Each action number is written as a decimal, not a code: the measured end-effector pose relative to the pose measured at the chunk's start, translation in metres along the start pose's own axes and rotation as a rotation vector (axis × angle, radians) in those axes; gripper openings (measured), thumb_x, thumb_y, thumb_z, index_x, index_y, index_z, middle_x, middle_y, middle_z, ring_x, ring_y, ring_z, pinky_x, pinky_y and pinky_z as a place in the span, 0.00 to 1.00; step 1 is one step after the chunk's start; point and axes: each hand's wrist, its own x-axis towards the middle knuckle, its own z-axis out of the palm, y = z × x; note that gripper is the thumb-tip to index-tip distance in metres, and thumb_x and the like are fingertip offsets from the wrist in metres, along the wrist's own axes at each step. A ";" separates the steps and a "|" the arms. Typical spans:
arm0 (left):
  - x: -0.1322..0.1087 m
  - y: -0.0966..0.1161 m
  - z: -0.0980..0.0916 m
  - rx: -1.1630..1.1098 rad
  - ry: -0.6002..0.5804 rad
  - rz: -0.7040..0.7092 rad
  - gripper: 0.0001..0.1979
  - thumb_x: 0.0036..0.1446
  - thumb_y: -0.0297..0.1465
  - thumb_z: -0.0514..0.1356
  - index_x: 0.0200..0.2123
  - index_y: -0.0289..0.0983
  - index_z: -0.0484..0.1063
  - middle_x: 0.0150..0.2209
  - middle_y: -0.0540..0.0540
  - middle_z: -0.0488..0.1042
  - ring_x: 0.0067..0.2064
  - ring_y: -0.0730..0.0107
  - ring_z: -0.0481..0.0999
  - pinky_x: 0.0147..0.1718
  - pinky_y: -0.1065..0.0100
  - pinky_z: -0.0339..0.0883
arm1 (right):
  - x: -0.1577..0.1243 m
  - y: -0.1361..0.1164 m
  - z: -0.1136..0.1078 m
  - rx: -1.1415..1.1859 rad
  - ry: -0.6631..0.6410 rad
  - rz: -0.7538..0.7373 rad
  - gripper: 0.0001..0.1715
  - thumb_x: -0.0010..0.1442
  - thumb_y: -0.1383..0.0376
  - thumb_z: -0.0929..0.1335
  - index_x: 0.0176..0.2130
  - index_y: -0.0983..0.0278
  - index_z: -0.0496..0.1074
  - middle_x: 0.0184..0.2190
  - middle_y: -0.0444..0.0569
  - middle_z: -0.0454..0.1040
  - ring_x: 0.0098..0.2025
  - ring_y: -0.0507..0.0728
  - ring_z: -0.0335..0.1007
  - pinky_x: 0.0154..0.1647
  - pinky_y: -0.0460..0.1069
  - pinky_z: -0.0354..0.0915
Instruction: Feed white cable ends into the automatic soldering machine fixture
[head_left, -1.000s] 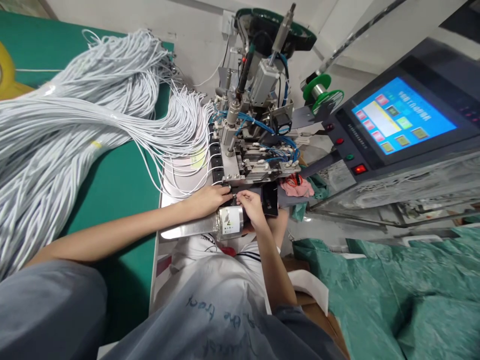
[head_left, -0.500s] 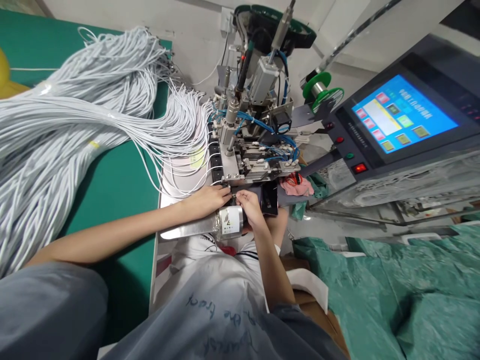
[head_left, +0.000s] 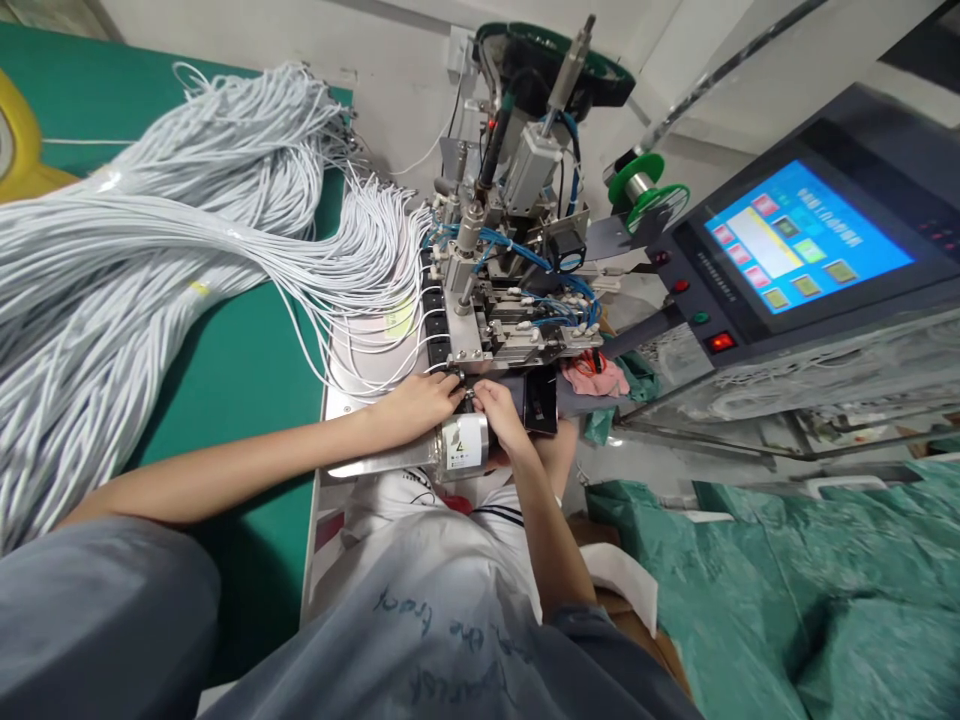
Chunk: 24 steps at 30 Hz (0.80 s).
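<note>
My left hand and my right hand meet at the front of a small metal machine, fingertips almost touching. Both are pinched on a thin white cable end at the machine's mouth. A silver cylinder with a white label lies just under my hands on a metal plate. White cables run from the plate back to a big bundle.
A large bundle of white cables covers the green table on the left. A control panel with a blue screen and red and green buttons stands right. Green plastic sheeting lies lower right; a green wire spool sits behind the machine.
Both hands stay pinched at the machine's mouth with hardly any movement; only the camera has shifted slightly.
</note>
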 end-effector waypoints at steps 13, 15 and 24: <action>-0.006 0.008 -0.019 -0.017 -0.103 -0.143 0.08 0.53 0.19 0.53 0.27 0.28 0.71 0.31 0.36 0.70 0.35 0.59 0.72 0.25 0.67 0.62 | -0.003 0.002 -0.017 -0.213 0.151 -0.095 0.14 0.53 0.57 0.62 0.22 0.61 0.60 0.17 0.40 0.58 0.20 0.50 0.52 0.20 0.45 0.50; -0.007 0.008 -0.020 -0.028 -0.102 -0.144 0.08 0.53 0.19 0.53 0.26 0.29 0.72 0.31 0.37 0.71 0.34 0.60 0.73 0.25 0.67 0.62 | -0.004 0.004 -0.011 -0.195 0.101 -0.079 0.15 0.54 0.55 0.61 0.23 0.61 0.61 0.17 0.40 0.59 0.19 0.49 0.52 0.20 0.45 0.50; -0.011 0.002 -0.006 -0.073 -0.007 -0.129 0.06 0.52 0.20 0.55 0.27 0.30 0.71 0.26 0.38 0.73 0.29 0.60 0.76 0.25 0.66 0.63 | -0.010 -0.018 -0.007 -0.243 0.203 -0.200 0.21 0.54 0.49 0.61 0.20 0.60 0.56 0.15 0.39 0.52 0.20 0.51 0.48 0.21 0.46 0.49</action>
